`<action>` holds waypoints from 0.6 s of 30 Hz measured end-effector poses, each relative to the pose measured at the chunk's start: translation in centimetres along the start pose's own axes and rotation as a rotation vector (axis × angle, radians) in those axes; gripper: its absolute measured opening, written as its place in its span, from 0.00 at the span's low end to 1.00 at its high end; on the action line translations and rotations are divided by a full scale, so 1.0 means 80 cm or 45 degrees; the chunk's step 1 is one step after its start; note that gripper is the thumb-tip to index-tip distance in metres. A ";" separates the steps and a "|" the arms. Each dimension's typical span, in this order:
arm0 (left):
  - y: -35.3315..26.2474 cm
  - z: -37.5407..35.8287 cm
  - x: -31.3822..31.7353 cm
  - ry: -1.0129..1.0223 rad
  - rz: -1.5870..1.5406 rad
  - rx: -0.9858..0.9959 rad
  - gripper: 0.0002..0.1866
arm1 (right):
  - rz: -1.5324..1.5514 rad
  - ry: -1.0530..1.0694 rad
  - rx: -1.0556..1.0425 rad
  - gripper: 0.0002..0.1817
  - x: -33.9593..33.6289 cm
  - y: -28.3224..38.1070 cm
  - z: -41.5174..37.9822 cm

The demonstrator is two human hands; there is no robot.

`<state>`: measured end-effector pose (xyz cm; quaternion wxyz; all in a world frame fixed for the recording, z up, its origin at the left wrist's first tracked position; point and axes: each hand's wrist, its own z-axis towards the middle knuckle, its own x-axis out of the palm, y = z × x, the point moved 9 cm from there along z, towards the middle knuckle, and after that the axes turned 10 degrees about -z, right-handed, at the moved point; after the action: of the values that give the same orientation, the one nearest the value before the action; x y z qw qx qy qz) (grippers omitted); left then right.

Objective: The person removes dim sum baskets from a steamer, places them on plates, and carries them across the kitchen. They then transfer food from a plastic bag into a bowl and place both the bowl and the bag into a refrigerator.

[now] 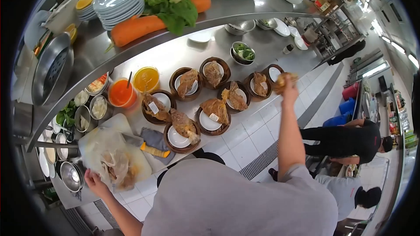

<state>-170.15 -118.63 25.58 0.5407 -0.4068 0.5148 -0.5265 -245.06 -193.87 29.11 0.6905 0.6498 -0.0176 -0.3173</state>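
Observation:
My right hand (288, 88) is stretched out to the right, closed on a brown wrapped packet (284, 81). It is beside the last round brown basket (267, 71), which has a white plate (274, 74) in it. My left hand (97, 184) is at the lower left with its fingers apart, near a clear plastic bag (114, 154) with brown pieces inside. The bag lies on a white cutting board (144, 166). Several more baskets stand between my hands, each with a white plate and a brown wrapped packet (214, 110); some packets carry white labels.
A knife with a yellow-orange handle (155, 150) lies by a grey cloth (154, 137). Orange sauce (122, 92) and yellow liquid (146, 79) stand in containers behind. The overhead shelf (245, 6) holds carrots (138, 29) and plates. Two people (345, 142) are at right.

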 end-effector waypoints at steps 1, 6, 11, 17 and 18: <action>-0.022 -0.005 0.026 0.058 0.074 0.057 0.17 | -0.134 -0.043 -0.085 0.38 -0.016 0.030 0.018; -0.059 -0.057 0.140 0.302 0.508 0.087 0.26 | -1.083 -0.007 -0.468 0.35 0.024 0.029 0.099; -0.033 -0.094 0.220 0.488 1.161 0.093 0.26 | -1.528 0.398 -1.080 0.26 0.155 -0.043 0.088; -0.137 -0.111 0.128 -0.054 0.663 0.030 0.07 | -0.054 0.689 -0.890 0.16 0.195 0.172 -0.184; -0.149 -0.112 0.105 -0.133 0.487 0.060 0.07 | 0.020 0.917 -0.886 0.17 0.210 0.204 -0.254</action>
<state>-181.50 -127.37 34.95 0.6661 -0.3157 0.5415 -0.4043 -215.95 -184.35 34.29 0.8309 0.4491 0.3238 -0.0546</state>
